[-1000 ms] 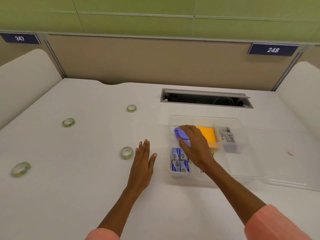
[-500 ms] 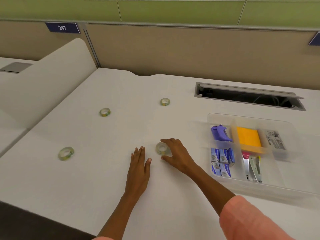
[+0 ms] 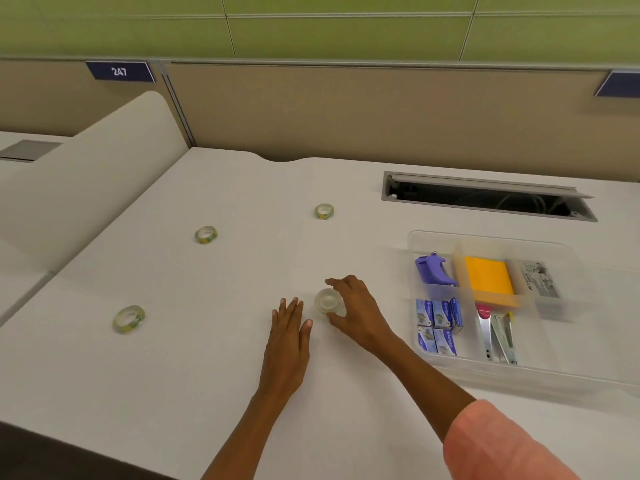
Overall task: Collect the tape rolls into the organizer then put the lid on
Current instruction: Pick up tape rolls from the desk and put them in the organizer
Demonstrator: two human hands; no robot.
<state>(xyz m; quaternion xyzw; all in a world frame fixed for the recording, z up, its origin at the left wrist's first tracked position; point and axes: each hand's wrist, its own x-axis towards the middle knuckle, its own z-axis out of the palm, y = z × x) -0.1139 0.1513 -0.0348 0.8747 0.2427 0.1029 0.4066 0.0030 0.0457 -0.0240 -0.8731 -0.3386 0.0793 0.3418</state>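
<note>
My right hand (image 3: pixel 360 311) grips a clear tape roll (image 3: pixel 328 301) between thumb and fingers, tilted up off the white desk. My left hand (image 3: pixel 289 336) lies flat on the desk just left of it, holding nothing. Three more tape rolls lie on the desk: one at the front left (image 3: pixel 129 319), one further back (image 3: pixel 205 234), one at the middle back (image 3: pixel 324 211). The clear organizer (image 3: pixel 412 244) stands to the right with a purple tool, orange notes, blue staple boxes and staplers in its compartments. I cannot make out the lid.
An open cable slot (image 3: pixel 485 199) is set into the desk behind the organizer. A white curved divider (image 3: pixel 97 174) rises along the left side, and a beige partition (image 3: pixel 346 109) closes off the back. The desk's front edge (image 3: pixel 86 448) runs at the lower left.
My right hand left the organizer, crossed to the nearest tape roll and closed on it, tipping it up. My head turned left. The left hand stayed flat.
</note>
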